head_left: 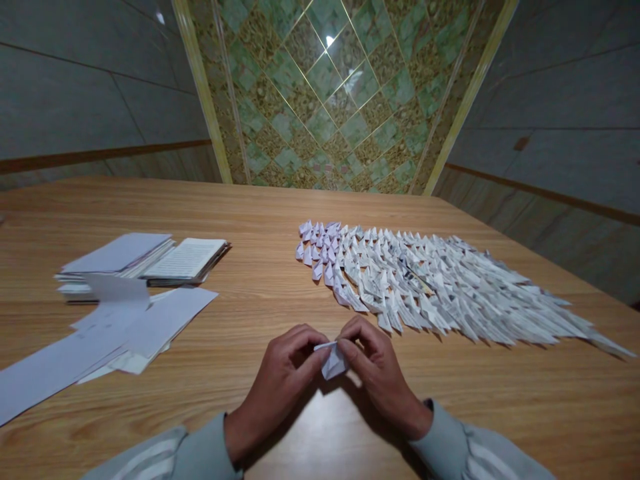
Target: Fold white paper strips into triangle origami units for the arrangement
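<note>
Between my two hands, near the front of the table, is a small piece of folded white paper [334, 364]. My left hand [289, 370] pinches its left side between thumb and fingers. On the opposite side, my right hand [376, 367] grips the paper's upper right edge the same way. The paper has several creases and a pointed lower part; its back side is hidden from me. Just beyond my right hand, rows of folded paper boats [430, 287] cover the right part of the table, pale purple at the left end and printed white elsewhere.
Loose white sheets [165, 327] lie spread at the left, one partly raised. Behind them sit a stack of paper [117, 257] and a printed booklet or pad [187, 259]. The wooden table [260, 233] reaches back towards a green tiled wall [330, 100].
</note>
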The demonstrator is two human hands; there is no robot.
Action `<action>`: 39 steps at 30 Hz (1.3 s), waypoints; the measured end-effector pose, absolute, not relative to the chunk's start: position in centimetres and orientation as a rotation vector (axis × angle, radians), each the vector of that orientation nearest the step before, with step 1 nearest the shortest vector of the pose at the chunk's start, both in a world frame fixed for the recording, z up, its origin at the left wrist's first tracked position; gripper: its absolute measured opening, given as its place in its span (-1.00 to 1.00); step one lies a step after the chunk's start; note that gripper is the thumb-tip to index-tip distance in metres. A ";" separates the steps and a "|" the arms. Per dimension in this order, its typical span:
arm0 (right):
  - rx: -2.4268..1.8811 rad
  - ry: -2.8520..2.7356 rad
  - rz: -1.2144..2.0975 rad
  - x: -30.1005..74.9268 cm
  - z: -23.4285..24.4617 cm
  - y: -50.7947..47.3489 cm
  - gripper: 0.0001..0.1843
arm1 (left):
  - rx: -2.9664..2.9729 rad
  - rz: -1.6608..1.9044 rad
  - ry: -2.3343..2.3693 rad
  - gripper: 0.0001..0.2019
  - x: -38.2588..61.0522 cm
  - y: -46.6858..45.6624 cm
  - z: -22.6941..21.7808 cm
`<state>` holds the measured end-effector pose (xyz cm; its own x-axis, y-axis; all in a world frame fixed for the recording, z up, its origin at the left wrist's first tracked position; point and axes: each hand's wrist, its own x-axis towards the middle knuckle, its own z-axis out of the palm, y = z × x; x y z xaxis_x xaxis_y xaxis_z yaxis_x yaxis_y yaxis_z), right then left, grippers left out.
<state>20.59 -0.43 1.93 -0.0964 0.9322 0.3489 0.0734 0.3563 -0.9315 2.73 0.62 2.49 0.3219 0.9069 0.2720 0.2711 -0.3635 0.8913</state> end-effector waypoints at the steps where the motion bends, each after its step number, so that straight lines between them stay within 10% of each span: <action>1: -0.969 -1.491 0.938 20.6 1.9 -0.4 -0.78 | 1.811 1.053 1.052 -0.80 2.7 0.7 2.5; 39: -1.167 -1.656 0.971 20.4 2.4 -1.2 -0.74 | 1.475 0.908 1.015 -0.78 1.9 0.8 2.4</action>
<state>20.41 -1.18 2.36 -0.1868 0.9597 0.2100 0.2854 0.2575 -0.9232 1.94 0.80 2.40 0.3456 0.9382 0.0149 0.1189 -0.0595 0.9911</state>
